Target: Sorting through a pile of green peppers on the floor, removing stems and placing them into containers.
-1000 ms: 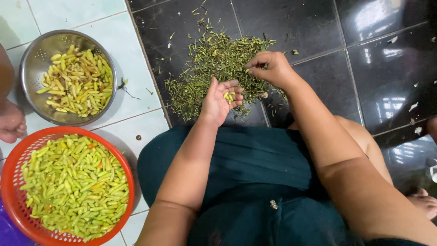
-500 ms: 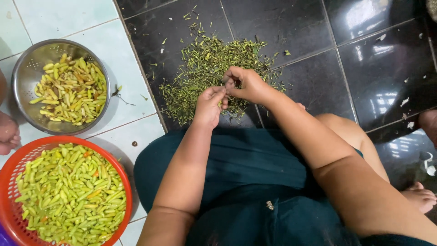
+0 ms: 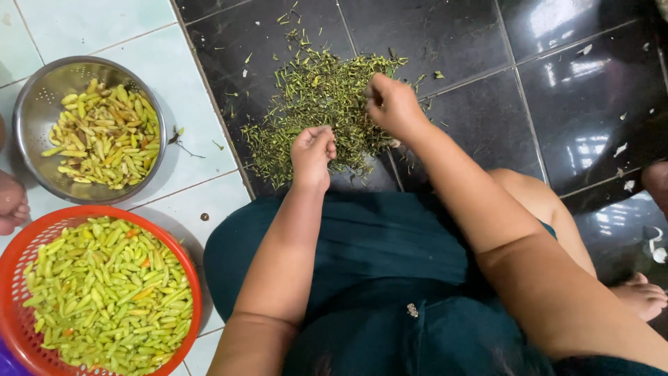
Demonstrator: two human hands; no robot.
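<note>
Over the pile of green stems (image 3: 316, 104), on the black tiles, both hands are at work. The right hand (image 3: 393, 104) sits at the pile's right edge, fingers curled under and knuckles up; it looks pinched on something small, but what it holds cannot be told from this angle. The left hand (image 3: 313, 150) is loosely clenched at the near edge of the pile, closer to the person's lap than the right hand; its contents are hidden by the folded fingers too. The pile spreads away from the person, its long axis running roughly from near-left to far-right, so most of it lies beyond and to the left of the right hand and directly beyond the left hand. Both hands touch or overlap the stems; the left is nearer the pile's thick middle. Left of the pile, on the pale tiles, stands a metal colander (image 3: 28, 125) of yellowish-green chillies. Nearer than that, and further from the pile, is a red basket (image 3: 195, 306) heaped with brighter green chillies. Another person's foot (image 3: 12, 202) shows at the left frame edge, beyond the colander.
</note>
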